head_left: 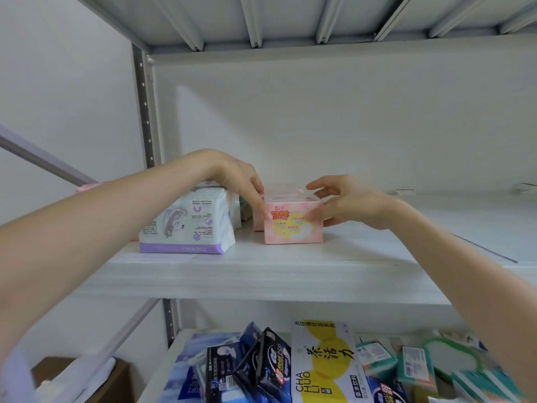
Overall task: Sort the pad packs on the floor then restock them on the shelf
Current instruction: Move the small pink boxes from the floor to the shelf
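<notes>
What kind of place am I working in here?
Likely a stockroom or shop storage area: grey metal rack shelving, pink cardboard pad boxes set beside a white-and-purple plastic pad pack, and mixed packaged goods piled on the shelf below.

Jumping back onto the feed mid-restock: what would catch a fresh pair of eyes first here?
The left hand and right hand meet on a pink pack on the middle shelf, one at each end. Just left of it stands a white-and-purple pack, print upside down. The shelf below holds a jumble of dark blue packs and a yellow-and-white box.
</notes>
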The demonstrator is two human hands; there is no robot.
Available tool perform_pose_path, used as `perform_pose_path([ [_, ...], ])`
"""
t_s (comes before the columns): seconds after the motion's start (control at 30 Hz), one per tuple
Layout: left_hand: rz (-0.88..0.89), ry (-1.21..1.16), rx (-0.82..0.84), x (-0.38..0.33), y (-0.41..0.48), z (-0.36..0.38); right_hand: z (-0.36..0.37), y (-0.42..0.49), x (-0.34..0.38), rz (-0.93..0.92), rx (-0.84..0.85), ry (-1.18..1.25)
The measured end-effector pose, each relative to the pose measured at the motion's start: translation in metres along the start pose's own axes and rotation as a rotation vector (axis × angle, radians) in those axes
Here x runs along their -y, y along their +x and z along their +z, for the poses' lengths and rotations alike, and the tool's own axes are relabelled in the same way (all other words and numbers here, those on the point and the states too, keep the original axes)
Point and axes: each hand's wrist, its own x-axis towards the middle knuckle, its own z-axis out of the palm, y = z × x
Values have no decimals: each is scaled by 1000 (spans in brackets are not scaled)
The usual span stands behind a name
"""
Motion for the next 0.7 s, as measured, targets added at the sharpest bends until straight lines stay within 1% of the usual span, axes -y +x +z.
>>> perform_pose_path([
  [0.2, -43, 3, 48, 5, 0, -9, 13, 6, 2, 5, -16, 12],
  [0.4, -65, 44, 83, 2, 4, -13, 24, 10, 3, -2, -28, -43],
  [0.7, -56, 9, 43, 4, 6, -10, 28, 13, 3, 14, -58, -62],
])
